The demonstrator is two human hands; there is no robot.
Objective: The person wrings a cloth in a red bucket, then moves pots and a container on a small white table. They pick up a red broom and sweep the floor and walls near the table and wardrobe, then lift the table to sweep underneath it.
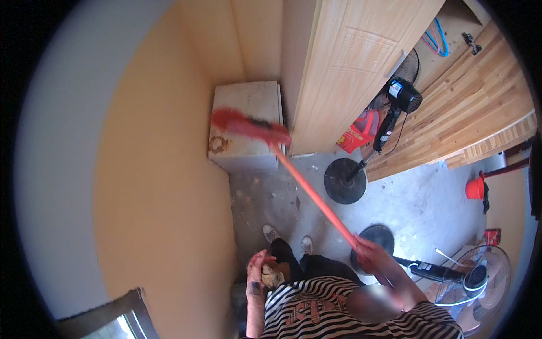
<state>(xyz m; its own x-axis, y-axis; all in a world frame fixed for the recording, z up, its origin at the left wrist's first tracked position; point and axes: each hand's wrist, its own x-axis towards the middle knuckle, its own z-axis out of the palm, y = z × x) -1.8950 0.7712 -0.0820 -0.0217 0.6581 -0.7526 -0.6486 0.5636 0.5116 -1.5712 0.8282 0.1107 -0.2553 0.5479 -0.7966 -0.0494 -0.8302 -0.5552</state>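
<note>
My right hand (370,254) is wrapped around the lower end of a broom's orange-pink handle (315,197). The handle slants up and left to a red broom head (254,127), blurred by motion. The head overlaps the top of a small white cabinet (250,95) in the wall corner; whether they touch is unclear. A brown ring-shaped stain (218,144) marks that top near its front left. At my left side, my left hand (257,263) has its fingers bent beside a tan and brown thing (272,276); I cannot tell whether it grips it.
A black fan (404,95) on a round base (345,181) stands before a tall wooden wardrobe (351,59). Another standing fan (474,277) is at my right. A red bag (360,131) and a red bucket (474,188) are farther off. The yellow wall (169,190) rises close on my left.
</note>
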